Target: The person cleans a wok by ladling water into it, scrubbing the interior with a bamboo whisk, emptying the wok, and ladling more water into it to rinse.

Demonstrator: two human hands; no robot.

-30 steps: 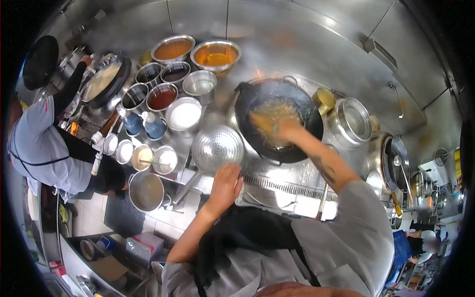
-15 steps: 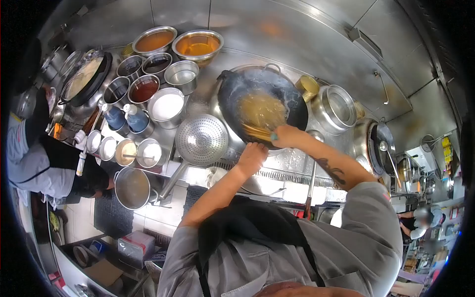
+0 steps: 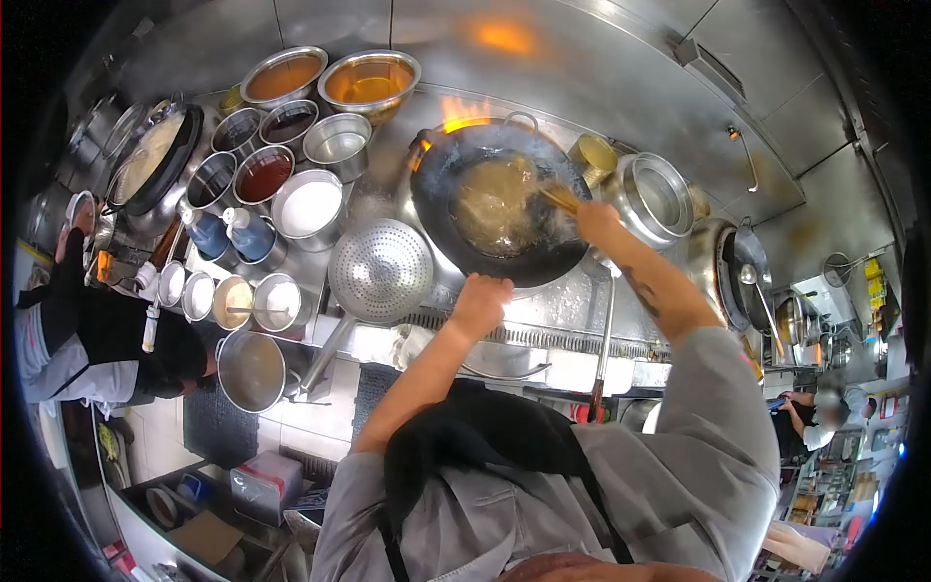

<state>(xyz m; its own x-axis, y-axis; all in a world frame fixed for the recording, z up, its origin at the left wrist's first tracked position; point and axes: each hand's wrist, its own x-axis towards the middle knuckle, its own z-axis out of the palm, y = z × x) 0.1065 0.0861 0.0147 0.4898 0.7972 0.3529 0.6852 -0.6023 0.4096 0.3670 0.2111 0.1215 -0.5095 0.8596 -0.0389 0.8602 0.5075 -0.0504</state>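
A black wok (image 3: 524,264) sits on the burner, with cloudy brownish water (image 3: 490,209) swirling inside it. My right hand (image 3: 595,223) is closed around a bamboo wok brush (image 3: 560,199), whose bristle end hangs over the wok's right inner side. At the wok's near rim, my left hand (image 3: 481,303) is closed; its fingers curl at the edge and hide the handle, if there is one. Orange flames (image 3: 464,113) rise behind the wok's far left rim. Left of the wok lies a large perforated strainer (image 3: 380,270).
Metal pots of sauces and white powder (image 3: 308,206) stand at left, below two bowls of orange liquid (image 3: 369,85). A ladle (image 3: 603,339) lies right of the wok near stacked steel pots (image 3: 659,199). A co-worker's arm (image 3: 73,228) shows at far left.
The brush and my right hand have moved from the wok's near side to its right side. Flames have flared up behind the wok. My left hand stays at the near rim.
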